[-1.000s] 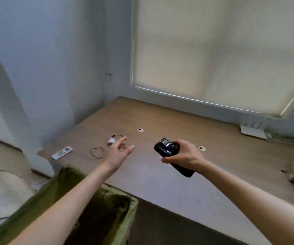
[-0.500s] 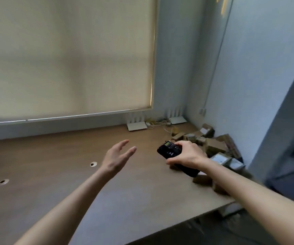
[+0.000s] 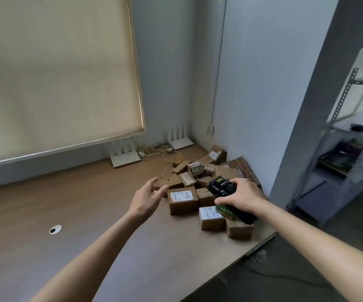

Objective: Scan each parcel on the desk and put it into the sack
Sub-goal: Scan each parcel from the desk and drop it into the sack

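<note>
Handwritten black digits, seemingly "5788" though the middle figures are not sharp, are seen on the white shipping label (image 3: 180,196) stuck to the top of the square brown cardboard parcel (image 3: 183,201) nearest the open left hand (image 3: 146,198). Printed lines are carried by that label and by the white label on the smaller brown cardboard box (image 3: 211,217) in front, but they are too small to be read. A lit greenish display is shown on the black handheld scanner (image 3: 221,187) gripped in the right hand (image 3: 242,197), and no characters can be made out on it.
</note>
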A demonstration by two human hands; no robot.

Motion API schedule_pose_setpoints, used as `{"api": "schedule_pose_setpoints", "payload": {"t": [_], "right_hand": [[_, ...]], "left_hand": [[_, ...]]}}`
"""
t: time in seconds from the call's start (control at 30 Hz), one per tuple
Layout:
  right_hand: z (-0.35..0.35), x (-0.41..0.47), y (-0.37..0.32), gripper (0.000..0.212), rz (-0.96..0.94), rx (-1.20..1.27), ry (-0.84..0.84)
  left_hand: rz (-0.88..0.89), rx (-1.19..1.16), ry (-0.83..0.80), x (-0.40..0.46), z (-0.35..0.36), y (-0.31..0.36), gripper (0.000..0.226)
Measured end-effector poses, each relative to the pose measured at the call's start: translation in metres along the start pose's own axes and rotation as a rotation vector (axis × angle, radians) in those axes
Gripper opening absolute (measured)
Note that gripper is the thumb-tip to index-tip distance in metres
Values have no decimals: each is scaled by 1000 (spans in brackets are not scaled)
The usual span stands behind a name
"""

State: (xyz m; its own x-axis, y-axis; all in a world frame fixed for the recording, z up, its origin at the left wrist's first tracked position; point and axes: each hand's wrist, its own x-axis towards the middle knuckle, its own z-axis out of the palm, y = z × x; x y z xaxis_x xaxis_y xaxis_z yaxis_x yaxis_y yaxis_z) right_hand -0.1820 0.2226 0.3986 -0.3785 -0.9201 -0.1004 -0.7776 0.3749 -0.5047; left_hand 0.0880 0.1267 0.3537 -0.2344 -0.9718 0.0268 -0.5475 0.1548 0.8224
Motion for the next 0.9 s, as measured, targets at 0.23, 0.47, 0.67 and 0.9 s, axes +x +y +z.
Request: {"api": "schedule_pose_setpoints", "payload": {"t": [0.23,0.47,0.67,0.9], "right_hand": [[31,92,6,95,54,52,-70],[92,217,-3,95,108,31,-172],[158,294,14,91,179,20,-271],[240,357,51,86,237,-15,-383]], "left_hand": [[-46,-6,-59,89,37,-33,62],[-154,11,-71,205,70,-94,59],[-280,2,-147,265,112,-160,57],[-442,16,-205,298,176,-232,57]]}}
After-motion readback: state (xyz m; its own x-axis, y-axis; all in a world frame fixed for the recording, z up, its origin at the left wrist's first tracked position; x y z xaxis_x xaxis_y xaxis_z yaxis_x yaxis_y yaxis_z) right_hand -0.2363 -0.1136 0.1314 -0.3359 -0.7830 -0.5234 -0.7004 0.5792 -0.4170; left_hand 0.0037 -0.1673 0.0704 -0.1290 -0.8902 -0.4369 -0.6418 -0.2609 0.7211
